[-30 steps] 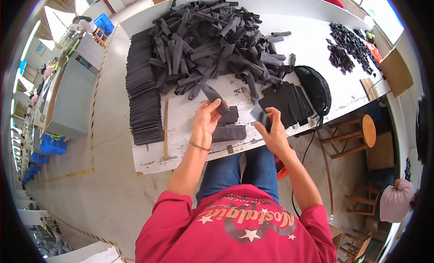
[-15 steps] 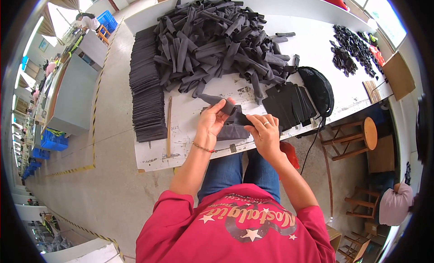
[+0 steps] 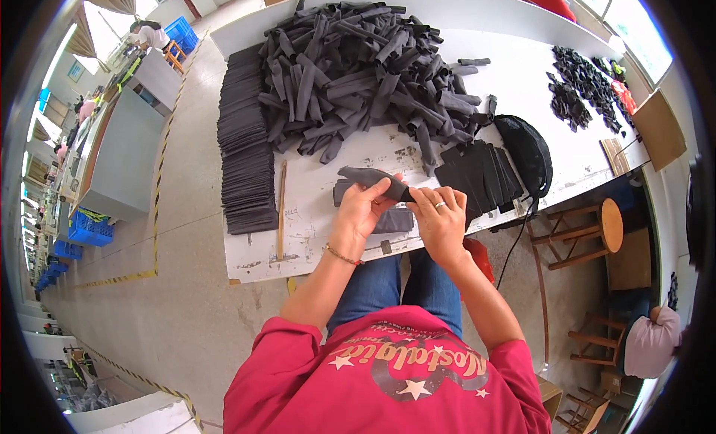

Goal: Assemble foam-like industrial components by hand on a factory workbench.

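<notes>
Your hands, well apart a second ago, now meet above the worktop (image 3: 514,76) by its near edge; the work is drawn to one spot and both hands are taken up. Your left hand (image 3: 364,212) is narrow, pinching a grey fabric sleeve (image 3: 370,179) whose loose end points toward the worktop's left edge. Your right hand (image 3: 441,224) is also narrow, gripping a darker flat piece (image 3: 405,195) at the sleeve's right end. Whether the piece sits inside the sleeve: cannot tell, your fingers cover the join. Around them: folded grey pieces (image 3: 393,222) below, by the near edge; a stacked row (image 3: 246,143) along the left edge; a loose pile (image 3: 350,76) toward the far edge; dark flat panels (image 3: 481,173) just beyond your right hand.
</notes>
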### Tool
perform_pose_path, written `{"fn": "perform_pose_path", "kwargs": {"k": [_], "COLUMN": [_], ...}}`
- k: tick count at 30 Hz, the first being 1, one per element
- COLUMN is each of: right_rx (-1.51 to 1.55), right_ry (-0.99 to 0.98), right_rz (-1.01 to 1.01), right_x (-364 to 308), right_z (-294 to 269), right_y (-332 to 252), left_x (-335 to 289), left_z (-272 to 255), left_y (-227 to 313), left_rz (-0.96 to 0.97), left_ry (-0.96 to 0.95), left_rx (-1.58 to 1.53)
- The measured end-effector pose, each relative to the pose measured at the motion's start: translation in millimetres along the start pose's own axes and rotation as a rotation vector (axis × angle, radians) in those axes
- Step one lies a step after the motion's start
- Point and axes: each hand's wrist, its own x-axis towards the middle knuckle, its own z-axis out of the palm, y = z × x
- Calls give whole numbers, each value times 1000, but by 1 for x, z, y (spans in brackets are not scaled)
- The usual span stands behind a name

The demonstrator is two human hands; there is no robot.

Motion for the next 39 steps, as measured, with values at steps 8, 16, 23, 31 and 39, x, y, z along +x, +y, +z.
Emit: {"fn": "perform_pose_path", "kwargs": {"k": [8, 16, 23, 31, 39], "right_rx": [304, 375, 362, 377, 398], "right_ry": [-80, -270, -317, -310, -335], "right_rz": [163, 90, 96, 39, 1], "right_x": [-1, -14, -12, -1, -5], "right_z": [14, 12, -5, 0, -14], "right_y": [-18, -8, -5, -14, 8], "left_x": [-9, -16, -20, -22, -22], "left_z": [18, 19, 15, 9, 20], "left_y": [-10, -34, -19, -38, 0], "left_rz": [212, 197, 275, 236, 307], "left_ry": [-71, -160, -170, -95, -42], "left_rx": [37, -69, -122, -149, -255]}}
